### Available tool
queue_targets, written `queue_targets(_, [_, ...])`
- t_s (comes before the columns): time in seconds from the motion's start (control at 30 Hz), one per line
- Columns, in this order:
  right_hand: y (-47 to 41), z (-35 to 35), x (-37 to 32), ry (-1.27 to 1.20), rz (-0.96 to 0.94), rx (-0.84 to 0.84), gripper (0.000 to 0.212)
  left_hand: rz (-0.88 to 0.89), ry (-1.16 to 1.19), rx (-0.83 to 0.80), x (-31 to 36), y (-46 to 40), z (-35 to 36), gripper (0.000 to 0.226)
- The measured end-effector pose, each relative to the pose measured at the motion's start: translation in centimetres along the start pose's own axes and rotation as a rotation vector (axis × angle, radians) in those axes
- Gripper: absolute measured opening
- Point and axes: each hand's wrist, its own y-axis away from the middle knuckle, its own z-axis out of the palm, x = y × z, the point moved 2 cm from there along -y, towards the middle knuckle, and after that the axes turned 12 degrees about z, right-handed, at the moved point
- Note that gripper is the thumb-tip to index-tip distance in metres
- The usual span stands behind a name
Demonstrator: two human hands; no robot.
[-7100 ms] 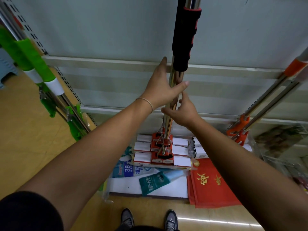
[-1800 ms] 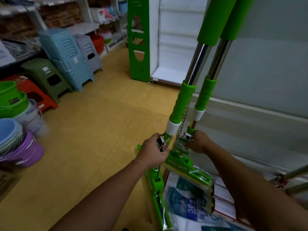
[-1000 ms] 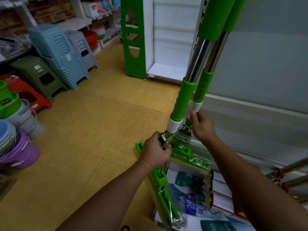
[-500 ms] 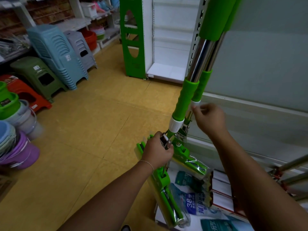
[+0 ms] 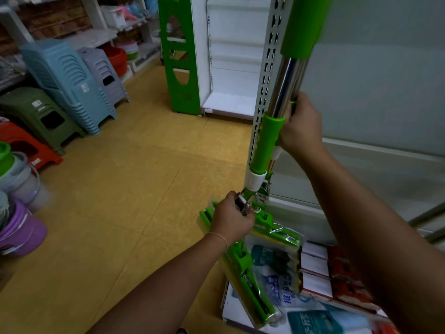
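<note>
Nearest to me, the clear-wrapped green mop head [image 5: 250, 292] of the front green-sleeved mop with a polished steel shaft [image 5: 267, 143] slanted down over a heap of blue-and-white printed packets [image 5: 286, 295]. A row of white-and-red boxes [image 5: 315, 266] lay just to their right. A little higher, my left grip [image 5: 232, 220] was clenched round the small steel lever [image 5: 243, 205] at the foot of that shaft, just under its white plastic collar [image 5: 256, 180]. Close behind the lever sat the second wrapped green head [image 5: 279, 229], belonging to the rear green-and-steel mop [image 5: 301, 75].

Farther up, my right grip [image 5: 301, 127] was wrapped round the rear mop's shaft, which stood touching or nearly touching the front one. I could not tell which. Both mops stood almost upright against the white perforated shelf upright [image 5: 265, 68] and the grey back panel [image 5: 373, 68].

Out to the left lay the yellow tiled floor [image 5: 120, 189]. A purple plastic bucket [image 5: 21, 232] sat at its near edge, then a red stool [image 5: 21, 145] and a dark green stool [image 5: 41, 112]. Beyond those were a tall stack of pale blue plastic stools [image 5: 69, 80] and a grey stack [image 5: 103, 73]. Farthest off stood a green shelf end panel [image 5: 179, 56].
</note>
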Motion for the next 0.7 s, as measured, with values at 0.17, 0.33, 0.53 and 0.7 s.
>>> queue_targets(0.17, [0.5,0.1,0.2,-0.110,0.023,0.001,0.030,-0.015,0.002,-0.004,0.0,-0.3,0.3,0.021])
queue_targets(0.33, [1.4,0.5,1.5,-0.164,0.094,0.027,0.028,-0.024,-0.002,0.006,-0.1,-0.5,0.4,0.019])
queue_targets(0.53, [7.3,0.7,5.1,-0.397,0.151,0.029,0.022,-0.018,-0.002,0.011,0.1,-0.4,0.5,0.021])
queue_targets(0.7, [12.0,1.4,4.8,-0.424,-0.012,-0.308,0.026,-0.005,-0.131,-0.021,0.5,-0.4,0.8,0.022])
